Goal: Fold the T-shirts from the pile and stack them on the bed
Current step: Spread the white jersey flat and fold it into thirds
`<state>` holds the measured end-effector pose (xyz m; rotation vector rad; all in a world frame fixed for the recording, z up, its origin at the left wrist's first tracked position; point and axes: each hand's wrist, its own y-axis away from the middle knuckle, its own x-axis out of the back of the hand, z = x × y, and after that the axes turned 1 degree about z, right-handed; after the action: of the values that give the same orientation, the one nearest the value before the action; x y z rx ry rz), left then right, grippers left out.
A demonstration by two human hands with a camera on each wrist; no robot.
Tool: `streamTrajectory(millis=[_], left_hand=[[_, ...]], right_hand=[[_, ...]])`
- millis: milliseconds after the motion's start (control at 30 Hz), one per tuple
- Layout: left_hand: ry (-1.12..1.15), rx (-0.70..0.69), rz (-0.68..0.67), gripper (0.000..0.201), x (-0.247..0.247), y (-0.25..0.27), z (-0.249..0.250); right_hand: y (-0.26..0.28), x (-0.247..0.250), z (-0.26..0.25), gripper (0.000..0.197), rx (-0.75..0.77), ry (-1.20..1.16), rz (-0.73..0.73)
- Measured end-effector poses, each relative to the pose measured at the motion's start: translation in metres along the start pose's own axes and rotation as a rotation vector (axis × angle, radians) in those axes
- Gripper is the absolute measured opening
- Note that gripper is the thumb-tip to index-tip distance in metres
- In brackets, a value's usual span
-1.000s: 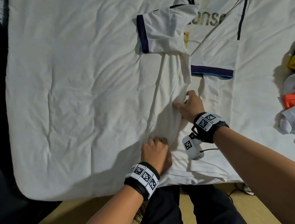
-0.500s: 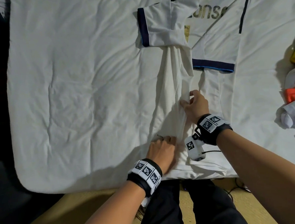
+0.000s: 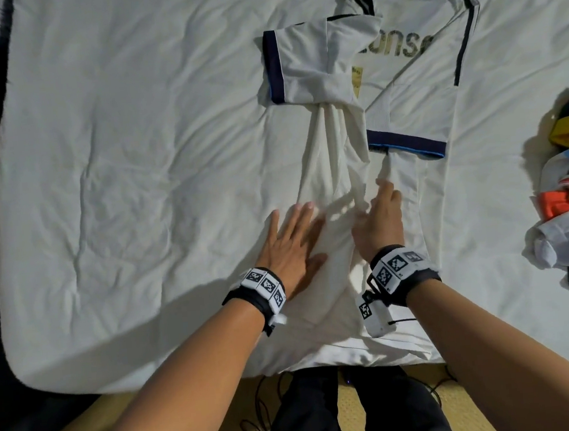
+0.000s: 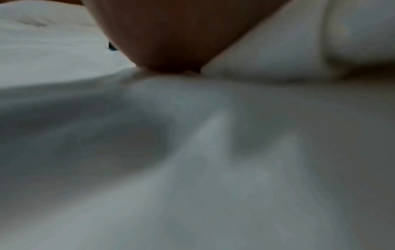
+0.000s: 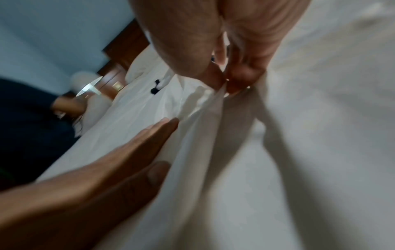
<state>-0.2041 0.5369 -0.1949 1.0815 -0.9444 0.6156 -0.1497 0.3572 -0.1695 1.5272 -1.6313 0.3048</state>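
Left hand [image 3: 291, 245], fisted on T-shirt [image 3: 333, 176] half second ago, now spread flat; ridge pinched by right hand [image 3: 381, 220]; fold judged being smoothed on bed [image 3: 116, 161]

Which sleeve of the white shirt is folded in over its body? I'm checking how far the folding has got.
The sleeve on the right, its navy cuff lying across the white shirt. The other sleeve still sticks out sideways onto the bed.
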Motion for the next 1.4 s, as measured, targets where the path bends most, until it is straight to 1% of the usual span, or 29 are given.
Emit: streamTrajectory(millis=[33,67,100,167,200,233,267,333,433,500,533,567,600,633,700,733,800,867,900,967,1033,1100,1200,1267,1333,1400], left_hand=[[-0.003,-0.004,0.01,0.074,-0.006,0.0,-0.003],[0.015,-0.015,0.019,0.075,-0.01,-0.001,-0.005],[0.038,-0.025,0.037,0.076,-0.013,0.0,-0.005],[0.069,-0.032,0.078,0.078,-0.017,-0.001,-0.003],[0.063,-0.024,0.082,0.079,-0.017,-0.002,-0.002],[0.035,-0.015,0.069,0.078,-0.017,-0.003,-0.002],[0.003,-0.012,0.051,0.077,-0.016,-0.003,-0.002],[-0.041,-0.015,0.005,0.076,-0.011,-0.002,-0.003],[-0.029,-0.046,-0.043,0.078,0.004,-0.001,-0.006],[0.002,-0.064,-0.041,0.073,0.019,-0.005,-0.008],[0.012,-0.079,-0.006,0.065,0.027,-0.009,-0.011],[0.018,-0.098,0.056,0.054,0.036,-0.014,-0.013],[0.027,-0.111,0.127,0.045,0.044,-0.022,-0.018],[0.052,-0.11,0.192,0.042,0.054,-0.032,-0.023],[0.107,-0.079,0.306,0.043,0.077,-0.057,-0.037],[0.12,-0.06,0.366,0.04,0.088,-0.071,-0.045],[0.124,-0.022,0.442,0.027,0.113,-0.103,-0.063],[0.131,0.027,0.452,0.018,0.139,-0.135,-0.081],[0.137,0.054,0.446,0.017,0.15,-0.152,-0.09],[0.123,0.108,0.422,0.017,0.169,-0.184,-0.108],[0.072,0.163,0.406,0.023,0.18,-0.216,-0.126],[0.029,0.205,0.38,0.035,0.185,-0.242,-0.14],[-0.02,0.203,0.366,0.049,0.186,-0.275,-0.153],[-0.01,0.206,0.358,0.052,0.186,-0.291,-0.159],[0.001,0.218,0.304,0.056,0.186,-0.302,-0.163],[-0.015,0.222,0.258,0.056,0.188,-0.307,-0.164]], right_hand=[[0.002,-0.002,-0.002,0.075,0.088,0.13,0.053],[0.004,-0.004,-0.006,0.079,0.176,0.262,0.081],[0.006,-0.009,-0.011,0.077,0.257,0.352,0.055],[0.007,-0.024,-0.017,0.068,0.411,0.439,-0.089],[0.004,-0.032,-0.015,0.065,0.466,0.486,-0.157],[-0.001,-0.039,-0.01,0.065,0.488,0.528,-0.206],[-0.006,-0.044,-0.003,0.066,0.477,0.564,-0.24],[-0.018,-0.046,0.01,0.07,0.42,0.609,-0.246],[-0.026,-0.042,0.013,0.074,0.374,0.633,-0.246],[-0.029,-0.037,0.008,0.074,0.329,0.617,-0.274],[-0.03,-0.034,0.004,0.075,0.297,0.61,-0.274],[-0.031,-0.031,-0.002,0.075,0.271,0.599,-0.249],[-0.033,-0.027,-0.009,0.074,0.259,0.581,-0.197],[-0.036,-0.023,-0.018,0.069,0.263,0.557,-0.123],[-0.048,-0.014,-0.037,0.053,0.297,0.498,0.034],[-0.055,-0.009,-0.048,0.045,0.313,0.472,0.082],[-0.074,-0.002,-0.069,0.036,0.339,0.43,0.096],[-0.096,0.0,-0.086,0.031,0.397,0.372,0.066],[-0.109,-0.002,-0.094,0.03,0.451,0.358,0.068],[-0.133,-0.009,-0.106,0.028,0.546,0.383,0.086],[-0.155,-0.016,-0.117,0.027,0.617,0.46,0.086],[-0.171,-0.022,-0.123,0.028,0.707,0.56,0.056],[-0.191,-0.035,-0.125,0.034,0.841,0.652,0.016],[-0.2,-0.043,-0.124,0.032,0.871,0.659,0.04],[-0.206,-0.048,-0.123,0.02,0.863,0.64,0.081],[-0.208,-0.05,-0.122,0.008,0.849,0.626,0.092]])
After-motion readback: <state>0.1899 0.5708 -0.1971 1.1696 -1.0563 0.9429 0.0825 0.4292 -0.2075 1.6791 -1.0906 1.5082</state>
